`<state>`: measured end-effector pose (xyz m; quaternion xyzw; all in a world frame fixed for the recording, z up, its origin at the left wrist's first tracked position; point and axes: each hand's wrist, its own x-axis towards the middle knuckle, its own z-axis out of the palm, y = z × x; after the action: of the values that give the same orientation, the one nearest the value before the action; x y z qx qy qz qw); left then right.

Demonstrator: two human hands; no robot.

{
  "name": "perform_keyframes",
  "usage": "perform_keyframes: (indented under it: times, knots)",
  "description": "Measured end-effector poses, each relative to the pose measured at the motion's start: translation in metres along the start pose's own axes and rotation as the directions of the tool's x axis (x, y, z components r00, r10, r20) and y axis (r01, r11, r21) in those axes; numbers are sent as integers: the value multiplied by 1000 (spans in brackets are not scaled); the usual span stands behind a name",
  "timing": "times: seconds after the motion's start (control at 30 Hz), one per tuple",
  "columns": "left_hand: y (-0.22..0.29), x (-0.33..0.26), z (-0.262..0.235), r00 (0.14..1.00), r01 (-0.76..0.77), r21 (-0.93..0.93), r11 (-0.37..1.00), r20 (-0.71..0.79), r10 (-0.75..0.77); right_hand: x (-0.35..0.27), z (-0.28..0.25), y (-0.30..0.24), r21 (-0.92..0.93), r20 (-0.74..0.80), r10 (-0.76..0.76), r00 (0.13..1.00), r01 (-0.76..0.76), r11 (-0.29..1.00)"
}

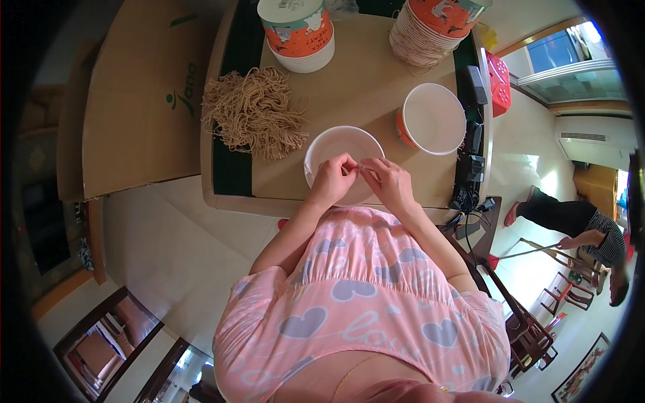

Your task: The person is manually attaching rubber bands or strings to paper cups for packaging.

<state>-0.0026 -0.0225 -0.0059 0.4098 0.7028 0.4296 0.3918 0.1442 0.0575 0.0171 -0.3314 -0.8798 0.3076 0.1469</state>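
A white round paper tub (pixel 341 139) stands at the table's near edge, right in front of me. My left hand (pixel 334 180) is over its rim, thumb and fingertips pinched together. Close beside it, my right hand (pixel 390 183) is also closed in a pinch, the fingertips of both almost meeting above the tub. Whatever lies between the fingers is too small to make out. To the left is a heap of tan cords (pixel 255 113). On the right a second tub (pixel 435 119), white inside with an orange outside, leans with its mouth toward me.
Stacked printed tubs (pixel 299 37) stand at the far left, and another stack (pixel 437 30) with cords hanging round it at the far right. Black adapters and cables (pixel 474 168) line the right edge. A big cardboard box (pixel 141 101) is left; a person (pixel 571 221) holds a long stick farther right.
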Motion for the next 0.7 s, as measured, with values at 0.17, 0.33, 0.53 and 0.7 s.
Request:
perform_keyframes:
  times: [0.17, 0.33, 0.53, 0.7]
  knots:
    - [3, 0, -1, 1000, -4, 1, 1000, -8, 4, 0, 0, 2, 31, 9, 5, 1000, -5, 1000]
    - [5, 0, -4, 1000, -8, 22, 1000, 3, 8, -1, 2, 4, 44, -13, -3, 1000, 4, 999]
    - [1, -2, -3, 999, -42, 27, 999, -23, 43, -2, 2, 3, 48, -28, 3, 1000, -2, 999]
    - [9, -1, -5, 999, -41, 24, 999, 3, 41, -2, 2, 5, 46, -38, 7, 999, -5, 999]
